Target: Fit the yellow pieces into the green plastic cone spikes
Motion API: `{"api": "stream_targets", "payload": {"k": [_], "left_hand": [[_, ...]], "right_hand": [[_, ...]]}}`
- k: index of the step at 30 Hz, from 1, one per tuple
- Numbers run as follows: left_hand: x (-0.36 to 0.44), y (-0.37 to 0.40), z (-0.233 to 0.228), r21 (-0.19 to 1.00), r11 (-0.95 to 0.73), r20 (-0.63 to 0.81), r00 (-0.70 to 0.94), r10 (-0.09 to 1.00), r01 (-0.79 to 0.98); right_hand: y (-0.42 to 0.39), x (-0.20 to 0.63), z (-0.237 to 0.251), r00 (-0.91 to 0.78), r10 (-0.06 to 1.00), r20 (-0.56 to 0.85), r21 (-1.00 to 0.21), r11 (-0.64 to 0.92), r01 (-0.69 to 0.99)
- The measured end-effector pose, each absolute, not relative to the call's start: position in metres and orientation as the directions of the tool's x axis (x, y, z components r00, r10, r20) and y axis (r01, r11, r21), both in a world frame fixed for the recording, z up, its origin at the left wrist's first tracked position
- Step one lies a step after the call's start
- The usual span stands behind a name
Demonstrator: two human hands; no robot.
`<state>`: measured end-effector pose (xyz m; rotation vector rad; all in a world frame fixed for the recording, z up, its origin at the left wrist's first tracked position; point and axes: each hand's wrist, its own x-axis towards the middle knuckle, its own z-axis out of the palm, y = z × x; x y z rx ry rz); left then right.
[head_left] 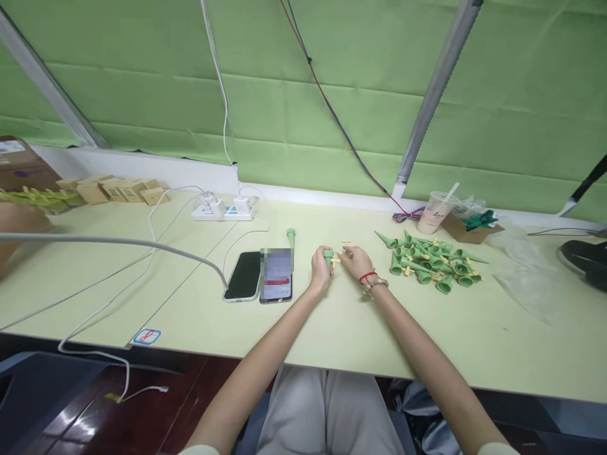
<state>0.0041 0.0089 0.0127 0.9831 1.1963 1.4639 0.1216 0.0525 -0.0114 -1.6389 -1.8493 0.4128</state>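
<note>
My left hand [321, 268] grips a green plastic cone [327, 254] at the middle of the pale table [332, 328]. My right hand [356, 261] pinches a small yellow cross-shaped piece [335, 260] right against that cone. Another yellow piece [346, 242] lies just beyond my fingers. A single green cone [291, 237] stands upright behind my left hand. To the right of my right hand lies a heap of green cones with yellow pieces [434, 260].
Two phones [260, 276] lie left of my hands, one on a cable to a power strip [224, 209]. A drink cup [434, 213] and a small cardboard box [469, 227] stand behind the heap. Small boxes [114, 189] sit far left, clear plastic [526, 272] at right.
</note>
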Motion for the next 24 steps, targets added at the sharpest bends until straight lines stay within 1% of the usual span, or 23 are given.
{"api": "stream_targets", "payload": {"k": [2, 4, 7, 8, 10, 12, 14, 16, 18, 20, 22, 24], "left_hand": [[0.004, 0.007, 0.014, 0.977, -0.048, 0.011, -0.176, 0.984, -0.209], [0.003, 0.006, 0.014, 0.970, -0.061, 0.020, -0.174, 0.985, -0.236], [0.002, 0.006, 0.014, 0.953, -0.041, -0.017, -0.187, 0.982, -0.301], [0.002, 0.007, 0.014, 0.943, -0.030, -0.037, -0.194, 0.980, -0.330], [0.003, 0.008, 0.014, 0.924, -0.013, -0.071, -0.205, 0.976, -0.382], [0.004, 0.008, 0.015, 0.915, -0.006, -0.085, -0.207, 0.975, -0.403], [0.004, 0.008, 0.015, 0.917, -0.002, -0.087, -0.207, 0.975, -0.399], [0.004, 0.009, 0.015, 0.921, -0.016, -0.073, -0.212, 0.975, -0.389], [0.004, 0.010, 0.013, 0.931, -0.058, -0.029, -0.229, 0.973, -0.361], [0.003, 0.011, 0.010, 0.949, -0.137, 0.066, -0.246, 0.967, -0.285], [0.002, 0.011, 0.006, 0.956, -0.249, 0.208, -0.237, 0.949, -0.156], [-0.001, 0.011, 0.001, 0.927, -0.376, 0.365, -0.192, 0.911, -0.019]], "right_hand": [[0.059, 0.115, -0.009, 0.006, 0.972, 0.237, -0.642, 0.152, 0.752], [0.060, 0.114, -0.007, 0.000, 0.969, 0.249, -0.697, 0.179, 0.695], [0.051, 0.121, -0.004, -0.053, 0.964, 0.262, -0.768, 0.241, 0.594], [0.046, 0.124, -0.003, -0.075, 0.960, 0.269, -0.802, 0.266, 0.534], [0.034, 0.131, 0.000, -0.103, 0.946, 0.306, -0.886, 0.323, 0.333], [0.023, 0.135, 0.003, -0.106, 0.930, 0.352, -0.910, 0.367, 0.192], [0.015, 0.136, 0.007, -0.119, 0.916, 0.384, -0.907, 0.399, 0.138], [0.011, 0.136, 0.011, -0.147, 0.903, 0.404, -0.899, 0.422, 0.119], [0.008, 0.134, 0.015, -0.179, 0.890, 0.419, -0.889, 0.443, 0.119], [0.005, 0.132, 0.018, -0.208, 0.878, 0.432, -0.876, 0.463, 0.133], [0.001, 0.130, 0.019, -0.227, 0.869, 0.439, -0.863, 0.478, 0.164], [-0.004, 0.126, 0.018, -0.218, 0.882, 0.419, -0.863, 0.461, 0.206]]}}
